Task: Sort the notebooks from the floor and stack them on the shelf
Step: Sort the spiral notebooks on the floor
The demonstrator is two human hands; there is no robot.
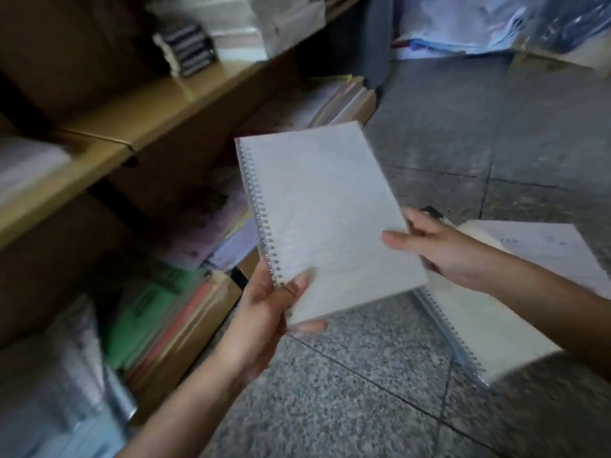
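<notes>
White spiral notebook [327, 219], held up just right of the shelf [158, 104]: my left hand [267, 309] pinches its lower coil corner, and my right hand [439, 249] pinches the far edge. I judge it light and floppy, best gripped beside the stiff coil.

Shelf unit [158, 104] runs along the left, floor [363, 391] to its right. Spiral notebook [330, 219] sits centre, up off the floor, in front of the shelf's middle bay. Left hand [264, 309] at its near corner by the spiral, right hand [439, 249] on its right edge. Second notebook [489, 328] lies on the floor lower right, under the right forearm, with loose sheets [542, 246] behind it. Book stacks [155, 315] in the lower bay, paper packs [238, 31] on the upper board. Bags [479, 24] on the floor far back right
</notes>
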